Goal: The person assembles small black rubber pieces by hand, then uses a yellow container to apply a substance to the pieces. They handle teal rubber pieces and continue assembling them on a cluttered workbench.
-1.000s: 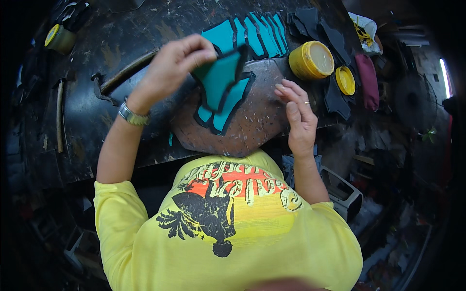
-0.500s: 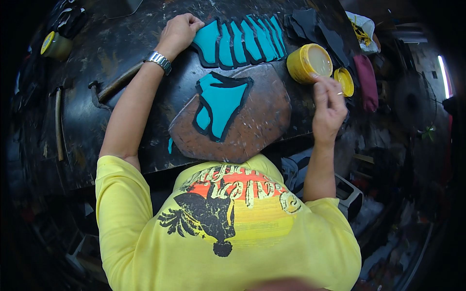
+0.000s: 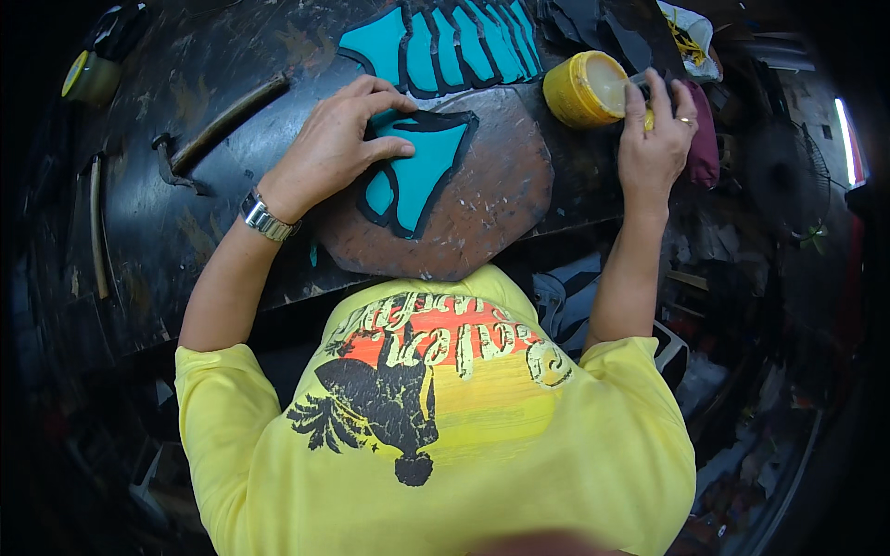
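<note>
My left hand point(image 3: 345, 144), with a metal watch on its wrist, rests over turquoise, black-edged cut pieces point(image 3: 426, 171) on a brown stone slab point(image 3: 496, 208). Its thumb lies on the turquoise surface, apart from the curled fingers at the upper edge; the palm side is hidden. At the right, my right hand point(image 3: 656, 139), wearing a ring, reaches over a yellow lid point(image 3: 648, 120), its thumb and fingers spread. Most of that lid is covered by the hand. Just left of it is an open yellow jar point(image 3: 567, 93) of pale, creamy substance, tilted in view.
A row of similar turquoise strips point(image 3: 450, 56) lies beyond the slab on the dark table point(image 3: 222, 56). A hammer point(image 3: 222, 125) and another wooden-handled tool point(image 3: 98, 227) lie at left. Black sheets point(image 3: 616, 42), a maroon item point(image 3: 702, 139) and a yellow-lidded jar point(image 3: 91, 79) sit around.
My left hand has come nearer, from the row of strips to the pieces on the slab. My right hand has moved right from the jar's rim to the lid, its fingers spreading from a pinch.
</note>
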Demonstrator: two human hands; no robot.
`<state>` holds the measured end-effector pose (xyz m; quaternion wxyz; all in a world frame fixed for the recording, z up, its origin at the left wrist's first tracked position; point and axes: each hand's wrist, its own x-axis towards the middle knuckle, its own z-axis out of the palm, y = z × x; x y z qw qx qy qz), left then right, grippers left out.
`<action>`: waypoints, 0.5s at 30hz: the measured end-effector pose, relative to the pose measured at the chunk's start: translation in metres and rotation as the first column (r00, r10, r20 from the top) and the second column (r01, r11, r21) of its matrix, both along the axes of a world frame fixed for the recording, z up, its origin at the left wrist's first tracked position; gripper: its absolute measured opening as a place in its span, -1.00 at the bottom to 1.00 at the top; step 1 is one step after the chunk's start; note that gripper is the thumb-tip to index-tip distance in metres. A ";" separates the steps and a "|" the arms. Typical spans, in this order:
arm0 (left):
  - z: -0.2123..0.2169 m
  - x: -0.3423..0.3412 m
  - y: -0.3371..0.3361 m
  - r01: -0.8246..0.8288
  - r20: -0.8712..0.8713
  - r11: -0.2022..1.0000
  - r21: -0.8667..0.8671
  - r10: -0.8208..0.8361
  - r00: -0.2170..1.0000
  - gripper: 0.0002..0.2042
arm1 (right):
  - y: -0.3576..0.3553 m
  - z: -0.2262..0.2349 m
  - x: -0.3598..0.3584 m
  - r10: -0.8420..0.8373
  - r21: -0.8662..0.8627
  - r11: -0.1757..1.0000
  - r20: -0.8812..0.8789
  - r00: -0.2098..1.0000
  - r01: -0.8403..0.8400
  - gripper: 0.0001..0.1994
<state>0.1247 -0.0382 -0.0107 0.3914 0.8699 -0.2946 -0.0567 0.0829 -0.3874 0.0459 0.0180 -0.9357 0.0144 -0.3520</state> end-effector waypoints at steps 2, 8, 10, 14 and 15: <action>-0.005 0.000 0.001 -0.003 0.011 1.000 0.020 0.003 1.000 -0.52 | 0.012 0.002 -0.015 -0.148 -0.195 0.973 -0.134 0.980 0.120 -0.73; -0.007 0.005 0.006 0.075 0.067 0.997 -0.007 -0.074 0.995 -0.63 | 0.059 -0.006 -0.050 0.262 0.198 0.958 -0.296 0.919 -0.209 -0.78; -0.005 0.009 0.011 0.129 0.054 0.992 0.005 -0.129 0.990 -0.65 | 0.078 -0.022 -0.051 0.484 0.488 0.812 -0.258 0.836 -0.320 -0.77; -0.005 0.010 0.018 0.133 0.018 0.991 0.011 -0.133 0.991 -0.68 | 0.093 -0.046 -0.038 0.574 0.428 0.801 -0.349 0.741 -0.419 -0.61; -0.005 0.008 0.018 0.124 0.004 0.992 0.012 -0.124 0.992 -0.68 | 0.095 -0.052 -0.036 0.554 0.360 0.827 -0.385 0.738 -0.433 -0.58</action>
